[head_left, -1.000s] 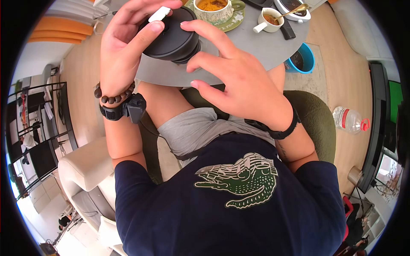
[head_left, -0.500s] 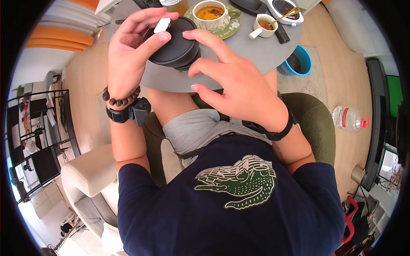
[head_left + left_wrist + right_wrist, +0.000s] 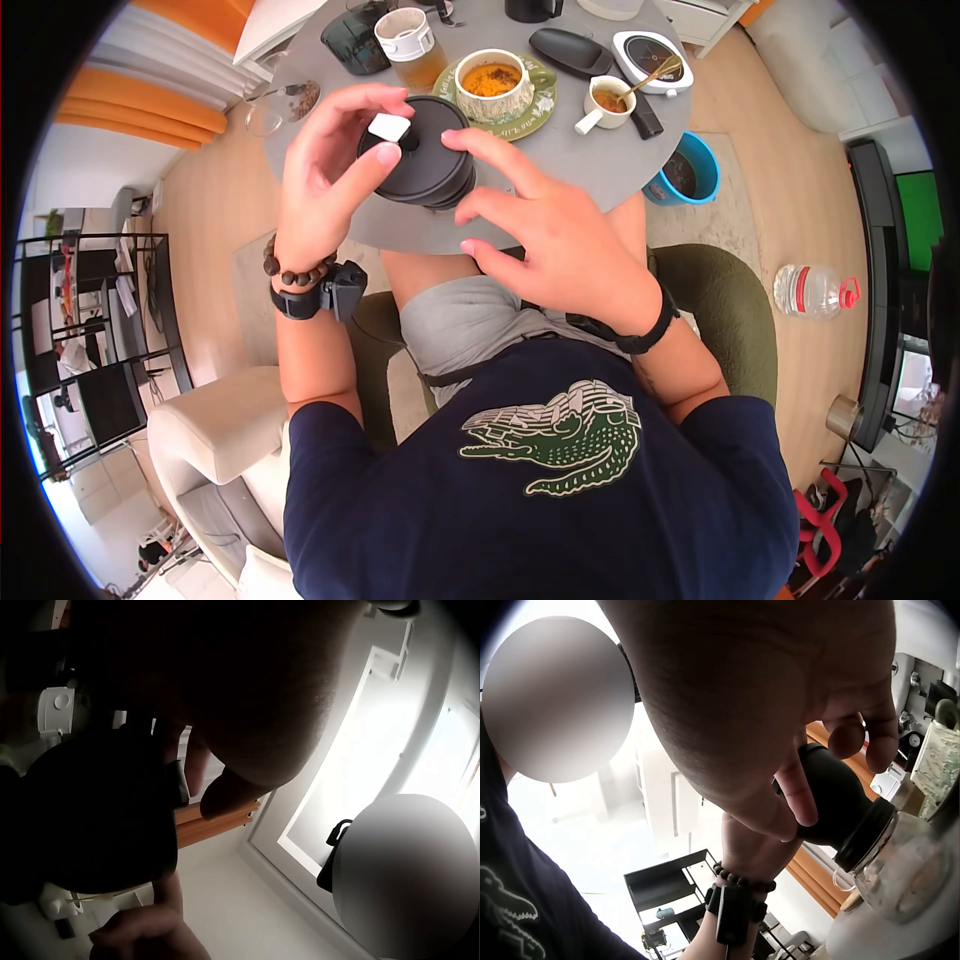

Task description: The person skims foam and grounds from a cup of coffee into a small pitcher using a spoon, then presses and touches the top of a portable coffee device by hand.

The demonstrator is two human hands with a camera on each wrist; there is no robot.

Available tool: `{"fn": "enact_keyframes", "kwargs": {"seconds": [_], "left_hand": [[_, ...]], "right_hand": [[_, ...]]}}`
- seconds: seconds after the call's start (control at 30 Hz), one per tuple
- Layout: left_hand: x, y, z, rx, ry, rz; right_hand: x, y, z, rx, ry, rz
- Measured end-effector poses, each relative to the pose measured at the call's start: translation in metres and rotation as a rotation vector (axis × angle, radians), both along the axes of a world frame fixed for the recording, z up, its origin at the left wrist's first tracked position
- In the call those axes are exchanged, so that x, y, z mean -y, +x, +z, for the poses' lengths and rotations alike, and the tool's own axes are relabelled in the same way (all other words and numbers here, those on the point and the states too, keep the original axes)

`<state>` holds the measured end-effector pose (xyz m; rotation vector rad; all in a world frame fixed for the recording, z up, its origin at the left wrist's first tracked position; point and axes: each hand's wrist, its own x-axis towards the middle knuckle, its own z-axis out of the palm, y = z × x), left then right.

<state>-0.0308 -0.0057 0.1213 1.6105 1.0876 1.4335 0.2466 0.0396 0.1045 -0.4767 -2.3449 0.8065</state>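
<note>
A round black-topped container [image 3: 428, 165] stands at the table's near edge. My left hand [image 3: 325, 185] pinches a small white piece [image 3: 389, 127] between thumb and fingers over its top. From the other side, my right hand [image 3: 570, 240] reaches with spread, slightly bent fingers, the index fingertip at the top's rim. In the right wrist view, the black part [image 3: 829, 795] sits on a clear glass jar [image 3: 907, 862] with something pale inside. The left wrist view is very dark; the container [image 3: 97, 817] is a silhouette there.
On the grey table [image 3: 390, 228] are a soup cup [image 3: 492, 100] on a green saucer, a white cup [image 3: 608, 107] with a spoon, a white scale [image 3: 652, 62], a black tray [image 3: 568, 52] and a jug [image 3: 410, 48]. A blue bucket [image 3: 703, 165] stands beside the table.
The head view has shifted, so the table and hands appear lower and more of the far tabletop shows. Both hands keep nearly the same pose at the container.
</note>
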Motion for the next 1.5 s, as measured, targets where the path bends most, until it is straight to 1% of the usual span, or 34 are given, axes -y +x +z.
{"fn": "enact_keyframes", "kwargs": {"seconds": [0.2, 0.23, 0.27, 0.37, 0.4, 0.47, 0.5, 0.53, 0.6, 0.63, 0.67, 0.73, 0.77, 0.8, 0.83, 0.9, 1.03, 1.1, 1.13, 1.23, 1.33, 1.4, 1.47, 1.5], "left_hand": [[-0.003, 0.004, -0.007, -0.032, 0.023, 0.128], [-0.004, 0.009, -0.004, -0.004, 0.024, 0.173], [-0.004, 0.012, -0.004, -0.004, 0.031, 0.174], [-0.005, 0.021, -0.008, -0.226, 0.121, 0.460], [-0.006, 0.025, -0.008, -0.224, 0.129, 0.462], [-0.007, 0.028, -0.010, -0.350, 0.181, 0.552], [-0.008, 0.023, -0.015, -0.331, 0.179, 0.492], [-0.009, 0.023, -0.013, -0.325, 0.184, 0.504], [-0.009, 0.024, -0.006, -0.119, 0.103, 0.206], [-0.004, 0.018, -0.004, -0.127, 0.014, 0.119], [-0.003, 0.013, -0.003, -0.122, 0.020, 0.132], [-0.005, 0.001, -0.001, 0.065, -0.036, -0.070], [-0.008, -0.006, -0.001, 0.041, -0.016, -0.136], [-0.007, -0.009, -0.001, 0.044, -0.007, -0.125], [-0.006, -0.011, 0.000, 0.062, -0.044, -0.158], [-0.005, -0.017, -0.001, 0.054, -0.078, -0.215], [-0.003, -0.019, -0.007, 0.154, -0.078, -0.218], [-0.002, -0.018, -0.007, 0.234, -0.110, -0.171], [-0.002, -0.017, -0.007, 0.237, -0.106, -0.171], [-0.001, -0.013, -0.008, 0.131, -0.097, -0.101], [-0.001, -0.006, -0.010, 0.096, -0.078, -0.055], [0.001, 0.000, -0.007, 0.133, -0.105, -0.034], [0.002, 0.003, -0.007, 0.062, -0.079, 0.015], [0.002, 0.003, -0.007, 0.064, -0.078, 0.015]], "right_hand": [[-0.001, 0.000, 0.001, 0.019, -0.025, 0.012], [0.000, 0.000, 0.003, 0.032, -0.051, 0.011], [0.000, 0.000, 0.003, 0.032, -0.044, 0.012], [0.000, -0.002, 0.003, 0.021, -0.019, 0.006], [0.001, -0.002, 0.004, 0.046, -0.041, 0.024], [0.002, -0.003, 0.007, 0.076, -0.052, 0.049], [0.002, -0.004, 0.007, 0.076, -0.048, 0.040], [0.002, -0.005, 0.007, 0.076, -0.045, 0.033], [0.000, -0.005, 0.006, 0.069, -0.026, 0.046], [0.000, -0.006, 0.005, 0.055, -0.015, 0.049], [-0.001, -0.007, 0.006, 0.060, -0.007, 0.061], [-0.001, -0.009, 0.008, 0.016, -0.022, 0.047], [-0.003, -0.008, 0.008, 0.020, -0.014, 0.059], [-0.005, -0.006, 0.008, 0.052, -0.032, 0.073], [-0.007, -0.006, 0.009, 0.085, -0.050, 0.085], [-0.006, -0.007, 0.010, 0.067, -0.040, 0.081], [-0.004, -0.010, 0.010, 0.045, -0.012, 0.064], [-0.003, -0.011, 0.011, 0.052, -0.006, 0.062], [-0.003, -0.011, 0.011, 0.054, -0.005, 0.057], [-0.006, -0.008, 0.015, 0.094, -0.032, 0.046], [-0.004, -0.007, 0.019, 0.149, -0.038, 0.017], [-0.004, -0.007, 0.020, 0.144, -0.032, 0.011], [-0.004, -0.007, 0.019, 0.139, -0.027, 0.004], [-0.004, -0.007, 0.019, 0.127, -0.019, 0.002]]}}
